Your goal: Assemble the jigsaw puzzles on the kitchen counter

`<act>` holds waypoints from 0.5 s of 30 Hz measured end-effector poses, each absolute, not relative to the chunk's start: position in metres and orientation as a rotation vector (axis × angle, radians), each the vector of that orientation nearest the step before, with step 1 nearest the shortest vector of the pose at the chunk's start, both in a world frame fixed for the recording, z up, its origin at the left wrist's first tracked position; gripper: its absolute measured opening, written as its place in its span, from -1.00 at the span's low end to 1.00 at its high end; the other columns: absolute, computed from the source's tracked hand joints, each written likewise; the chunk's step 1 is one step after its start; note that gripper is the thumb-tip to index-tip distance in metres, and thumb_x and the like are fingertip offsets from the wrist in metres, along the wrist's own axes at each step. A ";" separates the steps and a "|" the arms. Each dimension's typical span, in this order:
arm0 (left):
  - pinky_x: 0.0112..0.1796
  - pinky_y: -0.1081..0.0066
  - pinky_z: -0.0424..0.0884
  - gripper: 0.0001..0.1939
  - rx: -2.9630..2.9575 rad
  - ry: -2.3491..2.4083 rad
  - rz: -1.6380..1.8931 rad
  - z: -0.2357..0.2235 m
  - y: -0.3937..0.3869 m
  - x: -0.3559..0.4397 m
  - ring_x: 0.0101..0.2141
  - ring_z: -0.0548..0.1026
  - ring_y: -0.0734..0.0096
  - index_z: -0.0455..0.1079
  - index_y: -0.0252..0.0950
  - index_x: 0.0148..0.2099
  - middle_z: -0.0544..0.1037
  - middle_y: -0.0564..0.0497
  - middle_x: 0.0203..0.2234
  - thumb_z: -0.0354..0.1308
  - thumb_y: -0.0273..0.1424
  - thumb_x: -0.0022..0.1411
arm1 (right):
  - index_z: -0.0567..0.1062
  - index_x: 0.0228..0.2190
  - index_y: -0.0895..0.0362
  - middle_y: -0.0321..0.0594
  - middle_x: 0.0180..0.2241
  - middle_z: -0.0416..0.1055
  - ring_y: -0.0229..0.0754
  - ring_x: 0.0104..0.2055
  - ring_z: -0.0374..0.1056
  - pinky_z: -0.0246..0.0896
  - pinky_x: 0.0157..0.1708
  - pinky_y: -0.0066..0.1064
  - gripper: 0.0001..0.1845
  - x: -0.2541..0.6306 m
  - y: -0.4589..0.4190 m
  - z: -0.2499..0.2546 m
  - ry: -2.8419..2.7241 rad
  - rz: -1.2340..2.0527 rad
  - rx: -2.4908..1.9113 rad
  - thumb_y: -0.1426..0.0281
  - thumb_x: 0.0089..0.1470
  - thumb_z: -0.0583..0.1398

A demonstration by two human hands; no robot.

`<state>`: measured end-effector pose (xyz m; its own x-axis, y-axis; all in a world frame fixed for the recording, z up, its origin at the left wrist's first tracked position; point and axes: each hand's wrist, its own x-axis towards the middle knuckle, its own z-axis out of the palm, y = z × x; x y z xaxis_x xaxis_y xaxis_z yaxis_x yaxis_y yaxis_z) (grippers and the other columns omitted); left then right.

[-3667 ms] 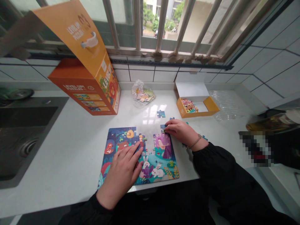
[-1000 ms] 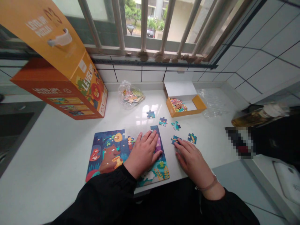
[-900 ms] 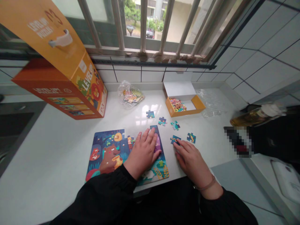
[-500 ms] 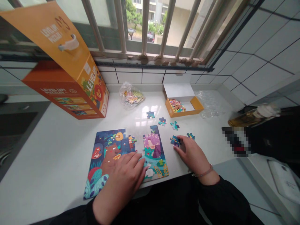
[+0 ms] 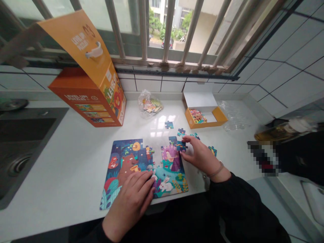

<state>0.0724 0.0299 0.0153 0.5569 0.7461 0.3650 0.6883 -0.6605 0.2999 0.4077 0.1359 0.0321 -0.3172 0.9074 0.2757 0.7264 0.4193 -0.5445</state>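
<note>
A partly joined jigsaw puzzle (image 5: 168, 172) lies on the white counter, showing a bear, rabbits and a purple peacock, with a gap at its upper middle. My left hand (image 5: 135, 190) rests flat on its lower part, fingers stretched out and covering some of the picture. Between thumb and fingers, my right hand (image 5: 198, 155) pinches a dark blue puzzle piece (image 5: 181, 145) by the puzzle's upper right edge, above the peacock. Loose pieces lie beyond and beside that hand: a blue piece (image 5: 169, 125), a piece (image 5: 181, 132), a partly hidden piece (image 5: 195, 136) and another (image 5: 213, 151).
An orange puzzle box (image 5: 88, 101) stands open at the back left. Near the wall lie a plastic bag of pieces (image 5: 151, 105), an open yellow box (image 5: 206, 122) and clear plastic wrapping (image 5: 235, 116). A sink (image 5: 32, 148) is at left, a bottle (image 5: 283, 130) at right.
My right hand has carried the dark blue puzzle piece leftward to the puzzle's upper right edge. My left hand stays on the puzzle. The view has shifted left.
</note>
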 end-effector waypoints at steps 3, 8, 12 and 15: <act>0.17 -0.02 0.56 -0.64 2.656 1.247 0.712 0.015 0.029 0.072 0.15 0.60 0.05 0.52 -0.23 0.26 0.63 -0.18 0.20 0.13 -0.46 0.50 | 0.30 0.26 0.01 -0.05 0.09 0.56 0.08 0.15 0.53 0.45 0.20 0.00 -0.24 0.381 0.164 0.032 -2.185 0.541 -1.246 0.50 0.11 0.42; 0.20 -0.06 0.54 -0.62 2.648 1.248 0.670 0.015 0.026 0.071 0.19 0.57 0.00 0.50 -0.25 0.29 0.61 -0.17 0.24 0.12 -0.48 0.50 | 0.30 0.29 0.03 -0.05 0.09 0.58 0.07 0.10 0.55 0.46 0.15 -0.06 -0.13 0.358 0.191 0.022 -2.239 0.613 -1.217 0.56 0.02 0.45; 0.20 -0.08 0.54 -0.61 2.648 1.241 0.658 0.014 0.026 0.070 0.20 0.57 -0.01 0.48 -0.26 0.30 0.60 -0.17 0.25 0.12 -0.48 0.51 | 0.30 0.30 0.03 -0.06 0.09 0.59 0.08 0.14 0.52 0.42 0.20 -0.02 -0.14 0.359 0.194 0.017 -2.244 0.642 -1.203 0.58 0.03 0.42; 0.20 -0.08 0.53 -0.62 2.647 1.242 0.658 0.014 0.027 0.070 0.19 0.56 0.00 0.48 -0.26 0.30 0.60 -0.18 0.25 0.11 -0.49 0.51 | 0.30 0.30 0.03 -0.05 0.10 0.59 0.09 0.15 0.51 0.41 0.20 0.00 -0.15 0.361 0.193 0.016 -2.243 0.642 -1.198 0.58 0.04 0.41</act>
